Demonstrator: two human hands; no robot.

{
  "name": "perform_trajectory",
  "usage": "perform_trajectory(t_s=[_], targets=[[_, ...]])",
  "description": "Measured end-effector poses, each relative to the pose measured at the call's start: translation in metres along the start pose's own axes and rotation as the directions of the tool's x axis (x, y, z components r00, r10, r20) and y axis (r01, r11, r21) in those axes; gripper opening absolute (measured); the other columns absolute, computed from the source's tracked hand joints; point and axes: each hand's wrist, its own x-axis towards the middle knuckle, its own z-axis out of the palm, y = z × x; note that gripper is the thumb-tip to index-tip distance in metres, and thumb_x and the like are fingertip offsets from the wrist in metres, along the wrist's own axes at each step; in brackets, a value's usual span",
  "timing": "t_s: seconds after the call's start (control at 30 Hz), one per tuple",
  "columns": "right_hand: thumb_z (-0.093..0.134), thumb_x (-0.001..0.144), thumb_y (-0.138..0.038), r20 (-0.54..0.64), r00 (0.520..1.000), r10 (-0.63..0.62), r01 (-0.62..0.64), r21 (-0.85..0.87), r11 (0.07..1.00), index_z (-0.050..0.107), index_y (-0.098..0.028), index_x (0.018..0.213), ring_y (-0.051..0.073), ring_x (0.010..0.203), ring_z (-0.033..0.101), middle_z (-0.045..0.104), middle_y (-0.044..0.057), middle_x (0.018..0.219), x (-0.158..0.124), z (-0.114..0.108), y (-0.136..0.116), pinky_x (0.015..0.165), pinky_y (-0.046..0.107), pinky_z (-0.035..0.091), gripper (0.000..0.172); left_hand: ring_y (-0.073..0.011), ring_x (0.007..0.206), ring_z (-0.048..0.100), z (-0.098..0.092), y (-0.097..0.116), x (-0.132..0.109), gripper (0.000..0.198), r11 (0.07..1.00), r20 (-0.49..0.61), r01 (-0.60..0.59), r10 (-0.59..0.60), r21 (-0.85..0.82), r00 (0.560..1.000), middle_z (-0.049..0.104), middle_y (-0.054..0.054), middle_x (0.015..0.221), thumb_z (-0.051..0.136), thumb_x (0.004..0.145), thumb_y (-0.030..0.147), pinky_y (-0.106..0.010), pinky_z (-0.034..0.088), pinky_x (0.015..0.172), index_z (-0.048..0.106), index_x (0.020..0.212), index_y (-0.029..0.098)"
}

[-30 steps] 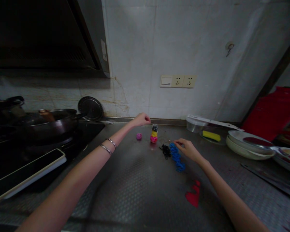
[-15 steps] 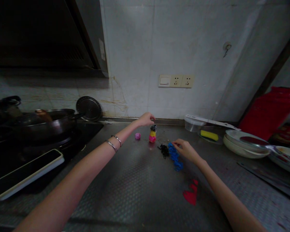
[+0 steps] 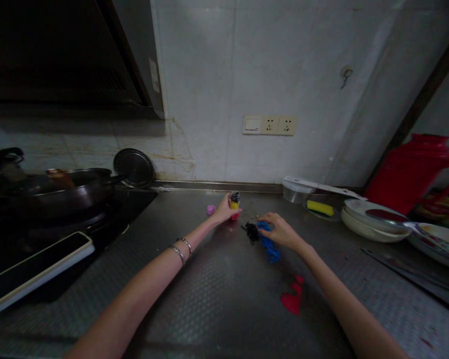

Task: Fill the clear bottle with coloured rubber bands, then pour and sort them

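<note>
My left hand (image 3: 224, 211) grips the lower part of a small upright stack of coloured bands (image 3: 234, 201), black on top, yellow in the middle, pink at the base. My right hand (image 3: 279, 230) rests with fingers curled on a pile of blue rubber bands (image 3: 268, 243) on the steel counter. A small heap of black bands (image 3: 252, 232) lies just left of the blue pile. A pink ball of bands (image 3: 210, 209) sits left of my left hand. Red bands (image 3: 292, 298) lie nearer to me on the counter.
A dark wok (image 3: 56, 192) sits on the stove at left, with a round lid (image 3: 133, 168) against the wall. White plates (image 3: 374, 224), a yellow sponge (image 3: 320, 207) and a clear tub (image 3: 296, 191) stand at right. A red jug (image 3: 411, 172) stands far right.
My left hand dropped from above the stack's top to grip its lower part. My right hand slid left onto the blue bands. The camera shifted slightly.
</note>
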Motion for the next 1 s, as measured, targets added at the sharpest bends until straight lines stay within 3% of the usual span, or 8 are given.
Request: perform_trajectory(t_s=[0.33, 0.5, 0.6, 0.77, 1.0], targets=[[0.06, 0.063, -0.027, 0.203, 0.978, -0.056, 0.072, -0.072, 0.995, 0.05, -0.013, 0.122, 0.028, 0.113, 0.041, 0.052, 0.013, 0.123, 0.001, 0.01, -0.016, 0.093, 0.041, 0.031, 0.062, -0.0128, 0.078, 0.053, 0.02, -0.022, -0.011, 0.042, 0.999, -0.092, -0.009, 0.006, -0.032, 0.996, 0.058, -0.003, 0.089, 0.069, 0.061, 0.022, -0.026, 0.042, 0.073, 0.051, 0.099, 0.013], [0.06, 0.064, -0.03, 0.232, 0.972, 0.02, 0.004, -0.105, 0.994, 0.053, -0.018, 0.119, 0.026, 0.099, 0.047, 0.059, 0.01, 0.113, 0.0, 0.012, -0.019, 0.083, 0.036, 0.038, 0.057, -0.013, 0.072, 0.054, 0.02, -0.023, -0.015, 0.031, 0.999, -0.084, 0.051, -0.051, 0.009, 0.995, 0.06, -0.003, 0.082, 0.065, 0.065, 0.027, -0.025, 0.042, 0.067, 0.056, 0.091, 0.012], [0.059, 0.066, -0.031, 0.217, 0.976, 0.025, 0.0, -0.112, 0.994, 0.054, -0.017, 0.118, 0.026, 0.101, 0.046, 0.06, 0.01, 0.109, 0.0, 0.013, -0.018, 0.084, 0.036, 0.038, 0.054, -0.0135, 0.072, 0.055, 0.021, -0.024, -0.017, 0.033, 0.998, -0.107, 0.046, -0.042, 0.042, 0.993, 0.061, -0.004, 0.083, 0.065, 0.065, 0.031, -0.024, 0.042, 0.066, 0.056, 0.091, 0.013], [0.054, 0.075, -0.032, 0.19, 0.981, -0.046, 0.063, -0.085, 0.994, 0.058, -0.017, 0.114, 0.025, 0.105, 0.045, 0.061, 0.009, 0.109, 0.002, 0.014, -0.016, 0.089, 0.037, 0.036, 0.041, -0.0142, 0.074, 0.056, 0.021, -0.025, -0.017, 0.034, 0.998, -0.116, 0.043, -0.036, 0.055, 0.993, 0.062, -0.005, 0.085, 0.065, 0.066, 0.031, -0.024, 0.042, 0.067, 0.056, 0.094, 0.013], [0.052, 0.081, -0.029, 0.143, 0.979, -0.142, 0.15, -0.042, 0.988, 0.063, -0.023, 0.106, 0.022, 0.098, 0.051, 0.065, 0.006, 0.101, 0.006, 0.014, -0.018, 0.086, 0.036, 0.04, 0.028, -0.0148, 0.074, 0.056, 0.019, -0.018, -0.02, 0.033, 0.997, -0.12, 0.043, -0.035, 0.067, 0.992, 0.063, -0.005, 0.085, 0.065, 0.066, 0.03, -0.025, 0.042, 0.067, 0.057, 0.094, 0.013]])
